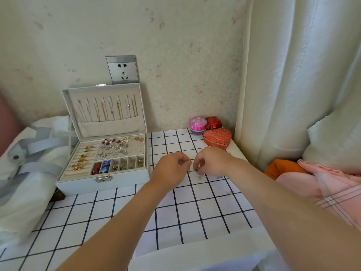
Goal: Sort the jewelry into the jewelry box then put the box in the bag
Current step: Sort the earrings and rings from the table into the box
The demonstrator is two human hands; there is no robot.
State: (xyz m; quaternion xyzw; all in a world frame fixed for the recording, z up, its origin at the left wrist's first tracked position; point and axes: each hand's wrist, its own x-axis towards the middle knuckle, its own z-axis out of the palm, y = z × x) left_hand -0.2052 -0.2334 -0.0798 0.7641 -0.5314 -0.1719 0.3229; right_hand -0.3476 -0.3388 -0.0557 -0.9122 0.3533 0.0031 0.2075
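Observation:
The white jewelry box (125, 178) stands open at the left of the checked table, lid up with necklaces hung inside and its tray holding rings, earrings and brooches. To its right my left hand (172, 169) and my right hand (211, 161) meet over the cloth. Both have curled fingers and pinch a small metal piece of jewelry (194, 170) between them just above the table. Small loose pieces (230, 193) lie on the cloth near my right wrist. The white bag (29, 163) with grey straps lies left of the box.
A pink round box (197, 124), a small red box (214, 122) and a red heart-shaped box (217, 138) sit at the table's back right corner. A wall socket (122, 69) is behind the jewelry box. A curtain and pink and orange fabric (320, 180) lie right of the table.

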